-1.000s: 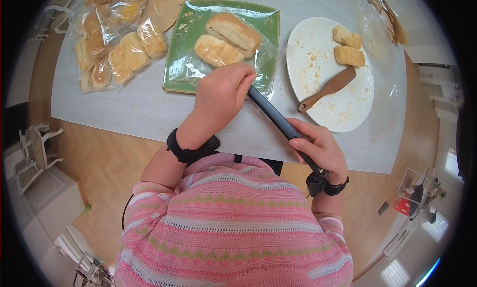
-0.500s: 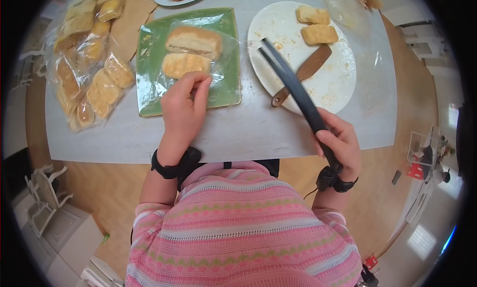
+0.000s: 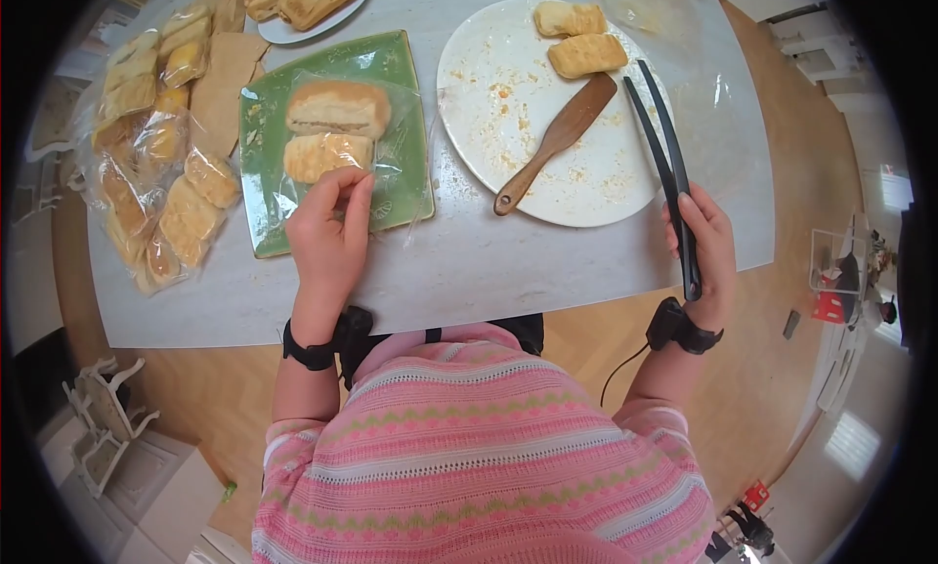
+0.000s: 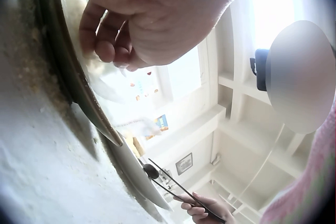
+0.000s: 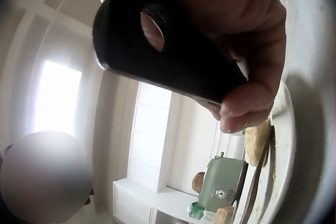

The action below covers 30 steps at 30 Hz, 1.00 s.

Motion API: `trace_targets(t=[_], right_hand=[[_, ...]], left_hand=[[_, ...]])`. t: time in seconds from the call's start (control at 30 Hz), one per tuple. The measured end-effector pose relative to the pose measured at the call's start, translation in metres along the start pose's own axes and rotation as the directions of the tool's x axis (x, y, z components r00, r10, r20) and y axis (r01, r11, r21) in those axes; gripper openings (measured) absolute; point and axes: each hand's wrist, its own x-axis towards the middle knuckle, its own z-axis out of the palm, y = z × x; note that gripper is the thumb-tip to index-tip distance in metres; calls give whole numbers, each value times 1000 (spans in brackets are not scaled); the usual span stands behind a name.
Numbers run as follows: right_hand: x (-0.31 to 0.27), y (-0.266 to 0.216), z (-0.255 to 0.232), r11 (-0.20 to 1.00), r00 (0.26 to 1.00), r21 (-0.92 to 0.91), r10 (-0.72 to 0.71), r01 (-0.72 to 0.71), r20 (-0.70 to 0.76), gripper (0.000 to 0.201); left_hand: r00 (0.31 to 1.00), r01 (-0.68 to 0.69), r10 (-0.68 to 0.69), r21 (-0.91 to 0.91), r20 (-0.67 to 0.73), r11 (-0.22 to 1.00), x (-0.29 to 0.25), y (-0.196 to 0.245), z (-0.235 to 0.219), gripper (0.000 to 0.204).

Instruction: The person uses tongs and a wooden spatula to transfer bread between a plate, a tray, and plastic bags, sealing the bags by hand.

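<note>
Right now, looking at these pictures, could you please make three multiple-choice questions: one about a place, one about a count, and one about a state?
1. Where does the wooden spatula lie?
A. on the white plate
B. on the green plate
C. on the floor

2. How many pastries are on the white plate?
A. none
B. two
C. five

3. What does the right hand do?
A. rests flat on the table
B. holds the black tongs
C. holds a cup

Answers: 1 A, its blade rests among the crumbs there. 2 B, both pastries sit at the far rim. 3 B, its fingers curl round the handle end.
</note>
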Motion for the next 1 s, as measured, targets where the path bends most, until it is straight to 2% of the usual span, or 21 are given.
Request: trace_targets(t=[0.1,0.17,0.33,0.5,0.57,0.73,1.0], right_hand=[[16,-1,-1,1000,999,-16,6,-5,45,41],[23,0,1,1000,997,-6,-6,7,80,41],[27,1,4,999,994,-27,-34,37,100,41],[14,-5,10,997,995,-63,-36,42,88,42],[8,-7,11,997,996,-65,-35,40,83,43],[-9,-15,16,994,995,-107,-21,32,95,47],[-25,-11,17,998,994,-41,-33,38,109,49]], left_hand=[[999,38,-38,12,16,999,-1,1,-1,13],[1000,-8,8,12,-19,1000,-1,-1,0,11],[1000,-11,12,34,-23,999,-2,0,-1,10],[1000,-21,21,34,-16,999,-2,0,-2,11],[1000,29,-29,34,10,999,-3,0,-3,13],[999,44,-45,35,16,998,-3,1,-3,13],[1000,28,-28,38,7,999,-4,-2,-1,13]])
